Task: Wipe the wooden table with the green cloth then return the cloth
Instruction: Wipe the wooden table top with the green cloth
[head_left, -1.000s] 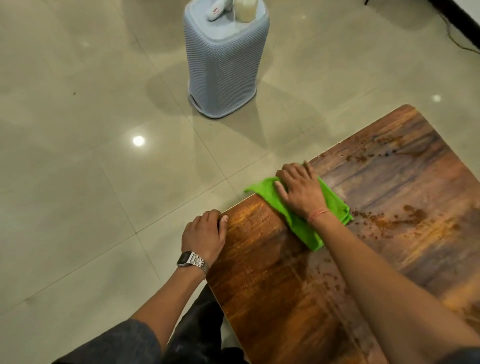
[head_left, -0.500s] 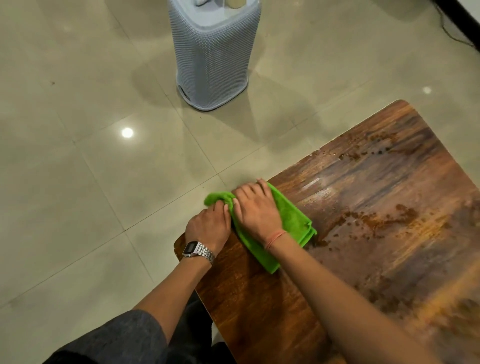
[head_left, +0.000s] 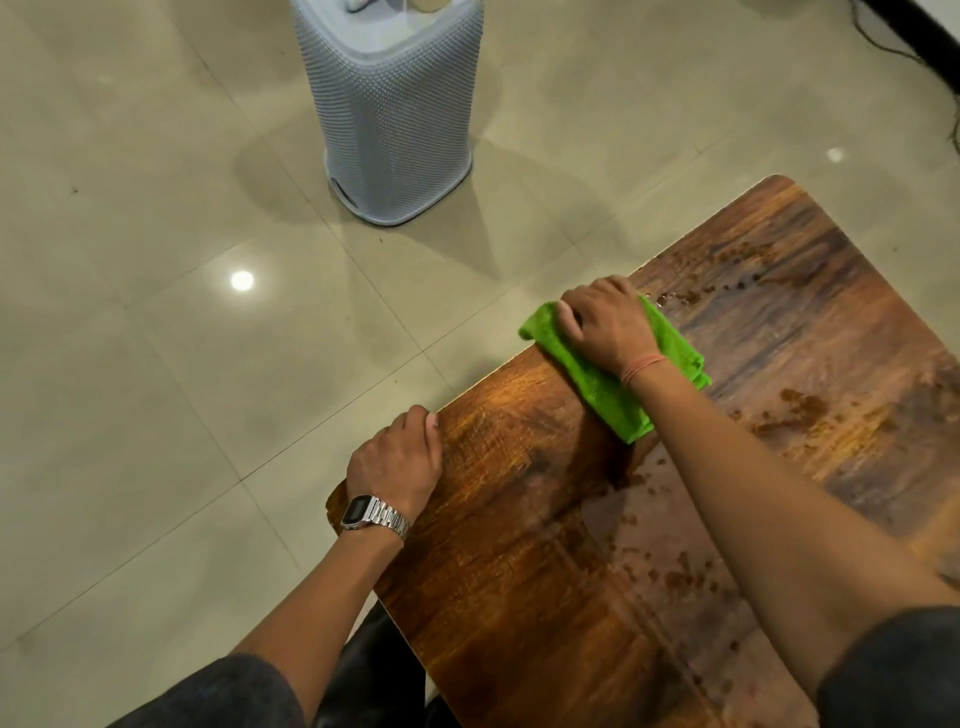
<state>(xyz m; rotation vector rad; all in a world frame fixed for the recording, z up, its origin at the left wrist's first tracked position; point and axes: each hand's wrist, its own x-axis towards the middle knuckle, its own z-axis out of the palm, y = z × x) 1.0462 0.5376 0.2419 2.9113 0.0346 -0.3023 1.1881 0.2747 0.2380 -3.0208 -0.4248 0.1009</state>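
Both hands are down at the far-left edge of the brown wooden desk (head_left: 545, 545). The right hand (head_left: 608, 325) lies palm-down on the folded bright green cloth (head_left: 608, 392), fingers spread over it and curling past its far end, pressing it flat against the wood; a thin pink string circles that wrist. The cloth sits at the desk's edge, one corner sticking out over the beige tiled floor (head_left: 156, 364). The left hand (head_left: 397, 462), with a silver metal wristwatch (head_left: 374, 514) on its wrist, grips the desk's rim nearer its near-left corner, fingers curled over the edge, holding nothing else. Brown specks and smears (head_left: 795, 410) lie scattered on the wood to the right of the cloth. A pale grey textured bin (head_left: 395, 130) stands on the floor beyond.
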